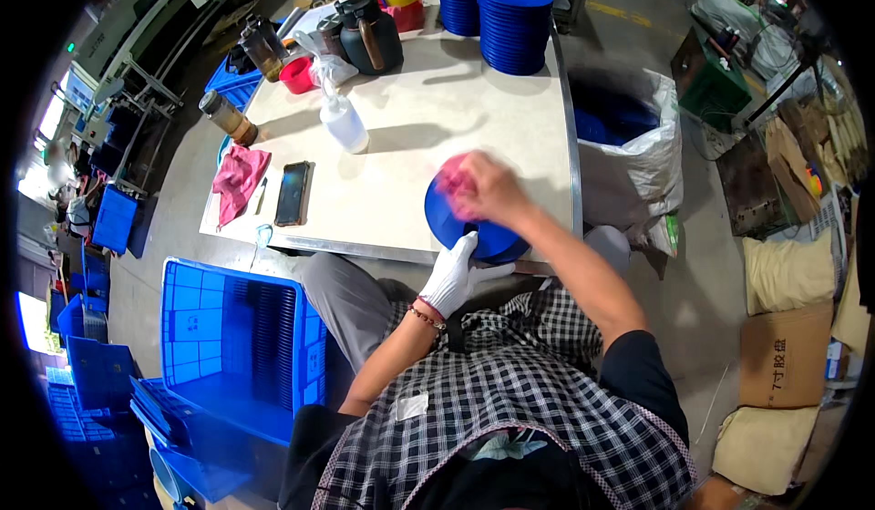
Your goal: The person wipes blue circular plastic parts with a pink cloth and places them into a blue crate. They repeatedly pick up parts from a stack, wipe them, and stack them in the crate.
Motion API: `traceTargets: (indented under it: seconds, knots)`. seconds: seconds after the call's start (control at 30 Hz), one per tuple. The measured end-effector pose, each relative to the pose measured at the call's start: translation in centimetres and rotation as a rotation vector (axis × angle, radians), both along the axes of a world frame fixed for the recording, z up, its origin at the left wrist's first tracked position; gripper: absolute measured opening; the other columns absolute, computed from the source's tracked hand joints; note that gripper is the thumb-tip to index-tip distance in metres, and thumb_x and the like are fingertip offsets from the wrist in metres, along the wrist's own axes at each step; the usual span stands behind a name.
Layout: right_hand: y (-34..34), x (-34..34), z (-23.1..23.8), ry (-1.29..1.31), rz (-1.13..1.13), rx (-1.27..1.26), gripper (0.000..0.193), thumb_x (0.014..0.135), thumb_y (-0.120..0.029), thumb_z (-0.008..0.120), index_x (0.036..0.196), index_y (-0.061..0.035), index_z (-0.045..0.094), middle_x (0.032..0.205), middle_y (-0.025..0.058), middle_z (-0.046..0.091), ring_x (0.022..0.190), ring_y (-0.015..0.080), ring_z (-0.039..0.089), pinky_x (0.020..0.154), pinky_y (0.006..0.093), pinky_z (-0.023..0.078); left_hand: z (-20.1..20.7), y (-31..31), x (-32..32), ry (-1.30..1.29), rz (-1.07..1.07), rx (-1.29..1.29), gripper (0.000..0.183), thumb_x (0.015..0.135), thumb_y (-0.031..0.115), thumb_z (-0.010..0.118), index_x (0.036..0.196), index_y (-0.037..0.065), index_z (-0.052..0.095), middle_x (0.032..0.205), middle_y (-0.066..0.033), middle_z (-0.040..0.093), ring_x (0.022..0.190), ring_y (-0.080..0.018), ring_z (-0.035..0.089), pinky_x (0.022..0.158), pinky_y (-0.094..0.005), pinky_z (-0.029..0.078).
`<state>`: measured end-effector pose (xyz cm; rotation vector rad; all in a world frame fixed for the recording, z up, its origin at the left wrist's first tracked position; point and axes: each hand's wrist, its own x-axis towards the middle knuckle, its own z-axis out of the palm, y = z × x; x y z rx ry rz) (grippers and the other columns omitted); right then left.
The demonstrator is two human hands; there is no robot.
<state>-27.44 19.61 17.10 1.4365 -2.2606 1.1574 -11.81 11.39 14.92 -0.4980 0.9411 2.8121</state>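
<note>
A round blue plastic disc [441, 216] sits at the front edge of the table, partly covered by my hands. My left hand [450, 275], in a white knitted glove, grips the disc's near edge with the thumb on top. Bare and somewhat blurred, my right hand [493, 191] is closed around a pink cloth [457, 191] on the disc's upper face. A clear spray bottle [344, 125] stands farther back on the table. Two stacks of blue discs [514, 31] rise at the far right corner.
The pale table [392, 195] also bears a phone [293, 194], another pink cloth [241, 182], a jar [228, 118], a red cup [296, 74] and a dark jug [368, 41]. A blue crate [196, 346] with stacked discs lies left of my legs; a white sack [629, 177] stands right.
</note>
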Motion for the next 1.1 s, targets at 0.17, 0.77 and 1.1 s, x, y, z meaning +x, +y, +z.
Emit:
traceTargets:
  seconds: [0.17, 0.77, 1.1]
  knots:
    - [-2.2, -2.4, -0.4, 0.108, 0.117, 0.082, 0.019, 0.081, -0.016, 0.073, 0.091, -0.0065, 0.060, 0.092, 0.0111, 0.065, 0.089, 0.0267, 0.067, 0.082, 0.0388, 0.056, -2.1, 0.0, 0.1, -0.029, 0.249, -0.259, 0.031, 0.100, 0.023, 0.058, 0.119, -0.002, 0.058, 0.108, -0.0116, 0.067, 0.085, -0.0217, 0.070, 0.073, -0.0332, 0.059]
    - [8.7, 0.4, -0.3, 0.071, -0.381, -0.187, 0.035, 0.071, -0.002, 0.080, 0.096, -0.0051, 0.056, 0.092, 0.0120, 0.058, 0.088, 0.0329, 0.062, 0.078, 0.0413, 0.053, -9.7, -2.8, -2.0, -0.046, 0.446, -0.582, 0.029, 0.099, 0.023, 0.059, 0.121, 0.004, 0.064, 0.105, -0.0030, 0.066, 0.094, -0.0141, 0.062, 0.083, -0.0291, 0.051]
    - [10.1, 0.1, -2.0, -0.009, -0.630, -0.387, 0.034, 0.070, 0.003, 0.079, 0.092, -0.0048, 0.053, 0.093, 0.0127, 0.059, 0.092, 0.0333, 0.065, 0.078, 0.0412, 0.053, -5.0, -3.7, -1.6, -0.138, 0.361, -0.189, 0.019, 0.098, 0.016, 0.063, 0.112, 0.004, 0.067, 0.107, -0.0057, 0.068, 0.097, -0.0172, 0.066, 0.084, -0.0347, 0.057]
